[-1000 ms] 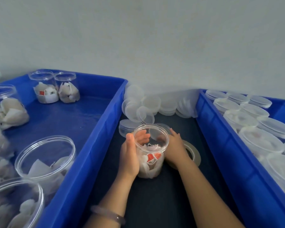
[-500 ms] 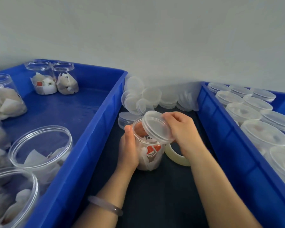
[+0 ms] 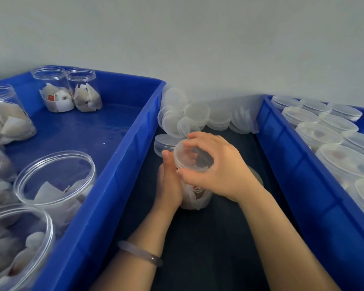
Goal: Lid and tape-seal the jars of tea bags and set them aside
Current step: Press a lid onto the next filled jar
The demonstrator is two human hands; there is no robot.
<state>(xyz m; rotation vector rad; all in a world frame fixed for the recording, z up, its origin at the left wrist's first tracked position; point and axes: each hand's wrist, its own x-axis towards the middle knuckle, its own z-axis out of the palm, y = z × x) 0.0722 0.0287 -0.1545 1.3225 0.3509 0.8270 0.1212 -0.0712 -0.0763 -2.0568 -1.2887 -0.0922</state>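
Narrow worktop [image 3: 208,238] strip between left bin [image 3: 122,164] and right bin [image 3: 292,175], spare lids [image 3: 195,112] heaped at its far edge. Mid-strip stands the jar [image 3: 194,196]: left hand [image 3: 168,181] grips its side, right hand [image 3: 221,169] curls round the lid [image 3: 189,158] on its mouth.

Packing workstation, blue bins [image 3: 122,156], stacked lids [image 3: 198,114] — rows of jars [image 3: 328,131]
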